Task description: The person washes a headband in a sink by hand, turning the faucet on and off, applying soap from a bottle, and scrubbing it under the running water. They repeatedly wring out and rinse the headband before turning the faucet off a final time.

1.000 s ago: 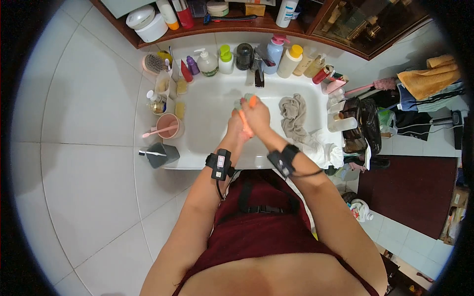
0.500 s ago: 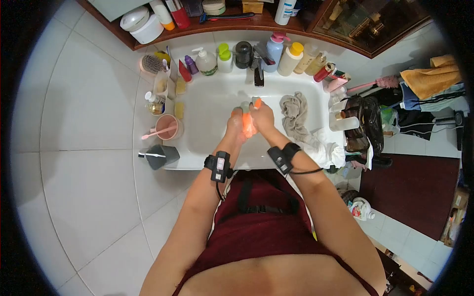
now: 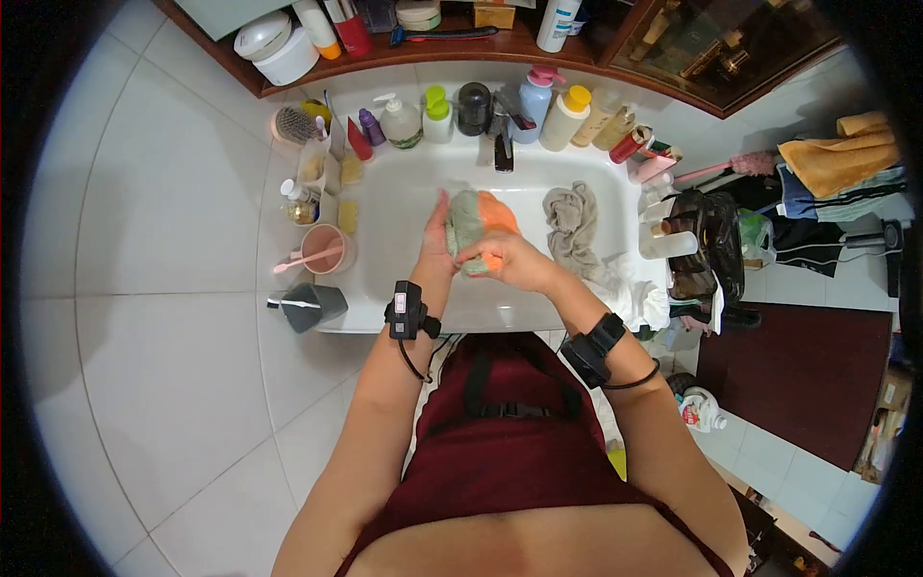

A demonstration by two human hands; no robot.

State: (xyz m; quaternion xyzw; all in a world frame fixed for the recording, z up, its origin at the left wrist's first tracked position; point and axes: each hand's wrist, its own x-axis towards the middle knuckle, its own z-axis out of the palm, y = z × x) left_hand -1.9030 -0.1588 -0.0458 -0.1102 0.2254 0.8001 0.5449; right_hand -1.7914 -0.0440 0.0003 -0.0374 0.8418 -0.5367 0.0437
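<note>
An orange and grey-green cloth (image 3: 481, 216) is spread between my hands over the white sink (image 3: 394, 274). My left hand (image 3: 437, 233) is at the cloth's left edge, its fingers stretched upward and its palm toward the cloth. My right hand (image 3: 510, 260) pinches the lower part of the cloth. Behind the cloth stands the dark faucet (image 3: 504, 152); no water stream can be made out. To the right, a wet grey cloth (image 3: 574, 226) lies in the sink beside a white cloth (image 3: 630, 293) over the rim.
Bottles, among them a yellow-capped one (image 3: 565, 117), line the sink's back rim. On the left are a pink cup (image 3: 329, 248) with a toothbrush and a grey cup (image 3: 317, 308). A wooden shelf (image 3: 433, 46) overhangs the back. A dark bag (image 3: 707, 245) is at the right.
The cloth, bunched between both hands before, has opened out and shows more grey-green. My left hand has moved left and its fingers have straightened; my right hand has turned and moved lower.
</note>
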